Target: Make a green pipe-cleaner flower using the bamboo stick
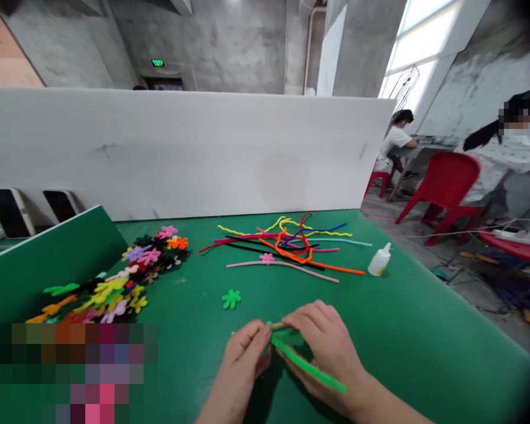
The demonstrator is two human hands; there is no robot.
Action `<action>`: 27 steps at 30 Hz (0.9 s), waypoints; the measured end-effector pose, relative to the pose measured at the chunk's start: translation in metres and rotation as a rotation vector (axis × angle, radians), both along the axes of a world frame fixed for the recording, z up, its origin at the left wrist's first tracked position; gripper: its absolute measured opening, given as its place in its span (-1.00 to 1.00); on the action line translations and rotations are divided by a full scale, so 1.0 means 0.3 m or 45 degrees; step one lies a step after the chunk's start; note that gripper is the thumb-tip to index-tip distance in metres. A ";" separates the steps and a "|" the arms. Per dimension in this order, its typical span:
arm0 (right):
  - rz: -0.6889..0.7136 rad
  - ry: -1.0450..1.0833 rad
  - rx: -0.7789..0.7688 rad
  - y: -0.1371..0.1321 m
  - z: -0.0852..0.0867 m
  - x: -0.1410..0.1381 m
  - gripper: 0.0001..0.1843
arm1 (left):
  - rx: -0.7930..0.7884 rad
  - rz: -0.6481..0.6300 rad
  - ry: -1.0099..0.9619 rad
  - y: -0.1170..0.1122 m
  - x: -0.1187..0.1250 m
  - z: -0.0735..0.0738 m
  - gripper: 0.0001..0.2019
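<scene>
A bright green pipe cleaner (311, 369) runs from my left fingertips down across my right palm, its loose end near the right wrist. My left hand (246, 353) is closed, pinching the pipe cleaner where it meets a short tan stick (278, 325). At the stick's other end, the fingers of my right hand (329, 344) grip it. Part of the green stem behind the fingers is hidden. Just beyond my hands lies a green pipe-cleaner flower (232, 299), flat on the green table (194, 341).
Loose coloured pipe cleaners (291, 241) and a pink flower (267, 258) lie farther back. A glue bottle (379, 260) stands at right. Many colourful flowers (110, 288) are piled at left by a green board (57, 253). A white partition (181, 153) closes the back; people sit beyond it.
</scene>
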State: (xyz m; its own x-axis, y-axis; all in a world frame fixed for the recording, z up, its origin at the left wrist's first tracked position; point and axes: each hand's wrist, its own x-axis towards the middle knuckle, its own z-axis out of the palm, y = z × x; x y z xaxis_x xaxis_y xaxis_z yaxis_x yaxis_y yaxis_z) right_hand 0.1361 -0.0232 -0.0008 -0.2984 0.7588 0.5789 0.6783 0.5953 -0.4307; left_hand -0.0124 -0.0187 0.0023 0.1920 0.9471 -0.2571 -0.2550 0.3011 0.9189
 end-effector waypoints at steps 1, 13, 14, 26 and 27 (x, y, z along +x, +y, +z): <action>-0.016 -0.084 0.022 0.002 0.005 0.000 -0.91 | 0.004 -0.028 0.017 -0.004 0.006 0.001 -0.66; 0.194 -0.196 0.089 -0.005 0.016 -0.007 -0.80 | -0.094 -0.020 0.103 -0.029 0.014 0.019 -0.70; 0.209 -0.146 0.077 -0.004 0.016 -0.008 -0.79 | -0.099 -0.030 0.105 -0.030 0.014 0.018 -0.70; 0.310 1.064 -0.998 -0.019 -0.004 -0.055 -0.63 | 0.484 -0.192 0.404 -0.027 -0.001 0.033 -0.71; 0.295 1.160 -1.109 -0.019 -0.010 -0.061 -0.62 | 0.530 -0.189 0.443 -0.028 -0.001 0.037 -0.71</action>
State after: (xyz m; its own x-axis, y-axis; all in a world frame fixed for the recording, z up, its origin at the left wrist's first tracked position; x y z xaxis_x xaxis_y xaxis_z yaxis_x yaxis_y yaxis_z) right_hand 0.1177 -0.0289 -0.0038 -0.2334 0.9722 -0.0166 -0.1469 -0.0521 -0.9878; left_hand -0.0126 -0.0271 0.0133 0.3018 0.9514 0.0609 0.1019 -0.0957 0.9902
